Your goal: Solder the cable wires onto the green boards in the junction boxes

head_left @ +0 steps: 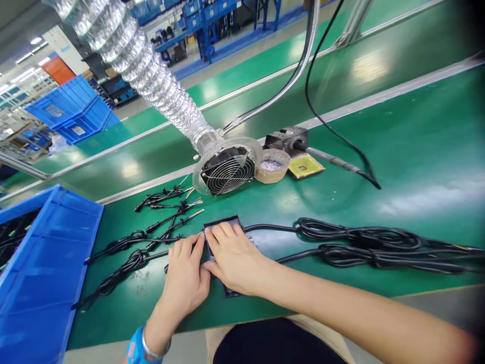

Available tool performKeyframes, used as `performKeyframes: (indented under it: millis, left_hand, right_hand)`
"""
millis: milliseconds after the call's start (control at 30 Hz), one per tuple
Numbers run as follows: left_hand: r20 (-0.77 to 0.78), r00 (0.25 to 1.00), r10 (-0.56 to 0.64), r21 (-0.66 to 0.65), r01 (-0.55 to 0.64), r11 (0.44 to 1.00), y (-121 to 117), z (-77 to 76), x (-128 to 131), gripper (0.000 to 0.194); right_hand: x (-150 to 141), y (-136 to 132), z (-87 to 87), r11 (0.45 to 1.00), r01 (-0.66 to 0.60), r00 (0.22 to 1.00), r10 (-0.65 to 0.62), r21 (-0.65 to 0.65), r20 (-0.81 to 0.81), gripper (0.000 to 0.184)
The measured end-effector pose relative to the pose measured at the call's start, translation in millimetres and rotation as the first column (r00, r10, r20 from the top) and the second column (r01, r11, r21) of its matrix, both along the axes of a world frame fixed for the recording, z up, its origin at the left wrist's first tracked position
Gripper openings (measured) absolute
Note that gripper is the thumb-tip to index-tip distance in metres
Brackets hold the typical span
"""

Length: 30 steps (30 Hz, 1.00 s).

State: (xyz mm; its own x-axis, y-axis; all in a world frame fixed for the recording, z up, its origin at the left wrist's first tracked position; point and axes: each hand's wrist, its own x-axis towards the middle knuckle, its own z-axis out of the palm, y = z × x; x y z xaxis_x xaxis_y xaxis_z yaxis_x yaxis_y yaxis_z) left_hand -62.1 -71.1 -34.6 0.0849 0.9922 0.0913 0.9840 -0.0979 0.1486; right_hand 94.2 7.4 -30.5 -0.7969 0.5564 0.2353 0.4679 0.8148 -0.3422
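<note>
My left hand (pixel 185 273) is closed around a thin black cable (pixel 157 254), near its end. A bit of yellow wire shows at the fingertips. Close against it, my right hand (pixel 238 258) bends over a flat black box (pixel 232 292) on the bench, gripping its left side. The palm and fingers cover most of the box, and the contact between wire and box is hidden. A coiled black power cord (pixel 329 230) runs from the box's right side. Below it a second coiled cord (pixel 348 255) leads under my right forearm.
Left of my hands lie several black cables (pixel 166 227) with bare coloured ends, beside a blue bin (pixel 41 283). Behind stand a fume-extractor fan (pixel 229 174) on a foil duct (pixel 151 65), a round tub (pixel 272 167), a yellow sponge (pixel 305 166) and a soldering iron (pixel 333 159) in its holder.
</note>
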Motion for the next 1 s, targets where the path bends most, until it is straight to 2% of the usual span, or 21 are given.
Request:
performKeyframes:
  millis: [133,233,300,400,467,500,533,567,600,633,700,767,833,933,1000]
  left_hand:
    - [-0.013,0.999,-0.05,0.025,0.05,0.998,0,-9.2,-8,0.058]
    - [0.007,0.991,-0.131,0.001,0.131,0.991,1,-8.4,-17,0.064]
    - [0.034,0.982,-0.188,-0.041,0.19,0.981,1,-2.7,-22,0.076]
    - [0.068,0.977,-0.203,-0.114,0.209,0.971,-8,10.1,-25,0.097]
    - [0.087,0.98,-0.18,-0.174,0.193,0.966,-17,16.1,-23,0.108]
    - [0.095,0.981,-0.171,-0.206,0.188,0.96,-21,17.2,-21,0.113]
    - [0.103,0.981,-0.163,-0.234,0.183,0.955,-25,16.6,-18,0.118]
    - [0.107,0.982,-0.156,-0.252,0.178,0.951,-29,14.6,-15,0.125]
    - [0.106,0.983,-0.152,-0.259,0.175,0.95,-32,11.3,-11,0.133]
    - [0.099,0.984,-0.15,-0.255,0.171,0.952,-35,7.0,-5,0.142]
    - [0.066,0.988,-0.14,-0.227,0.151,0.962,-40,-2.1,7,0.152]
    - [0.026,0.993,-0.112,-0.196,0.114,0.974,-46,-8.7,18,0.146]
    - [0.011,0.997,-0.079,-0.177,0.08,0.981,-53,-11.0,27,0.13]
    - [0.051,0.997,-0.05,-0.134,0.056,0.989,-60,-9.0,33,0.11]
    - [0.095,0.995,-0.01,-0.073,0.017,0.997,-63,-8.6,35,0.097]
  right_hand:
    - [-10,3,-12.9,0.999,-0.035,0.999,0.035,0.021,0.026,0.05]
    - [-5,8,-6.8,0.999,-0.024,0.998,0.022,0.034,0.054,0.061]
    - [13,12,2.1,0.999,-0.043,0.998,0.042,0.021,0.042,0.069]
    - [75,16,11.4,0.992,-0.123,0.992,0.124,0.009,-0.018,0.08]
    - [133,21,5.1,0.996,-0.006,1.0,0.006,0.084,0.003,0.097]
    - [161,26,-2.4,0.983,0.079,0.997,-0.081,0.164,0.01,0.109]
    - [185,32,-11.8,0.957,0.148,0.988,-0.156,0.251,0.015,0.111]
    - [205,38,-22.1,0.938,0.197,0.973,-0.224,0.284,0.064,0.1]
    - [220,44,-32.0,0.935,0.239,0.952,-0.279,0.262,0.127,0.083]
    - [229,48,-40.5,0.937,0.23,0.954,-0.271,0.264,0.131,0.074]
    - [234,52,-50.8,0.936,0.254,0.938,-0.299,0.243,0.174,0.07]
    - [227,52,-52.0,0.938,0.284,0.922,-0.324,0.197,0.212,0.078]
    - [218,53,-46.7,0.944,0.315,0.909,-0.329,0.096,0.255,0.078]
    - [212,59,-34.2,0.937,0.343,0.899,-0.307,-0.066,0.312,0.061]
    - [212,60,-24.7,0.936,0.338,0.897,-0.288,-0.1,0.337,0.047]
